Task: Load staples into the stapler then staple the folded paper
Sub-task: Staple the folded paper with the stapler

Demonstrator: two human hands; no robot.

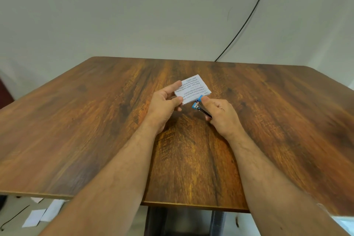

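Blue-capped, the small dark stapler (200, 104) gripped in the right hand (220, 115) points up-left, nose at the near right edge of the white folded printed paper (193, 89), pinched above the wooden table (76, 120) by the left hand (164, 103).

One folded paper (193, 89) with printed lines of text is in view, and one small blue stapler (199, 104). Two hands are counted: one left hand (166, 102) and one right hand (220, 114), each with its bare forearm. There is one wooden table (76, 120). One black cable (247, 19) runs down the wall behind it. On the floor at lower left lie about three white paper sheets (41, 214) (they overlap, so the count is uncertain) and one thin dark cord (13, 218).
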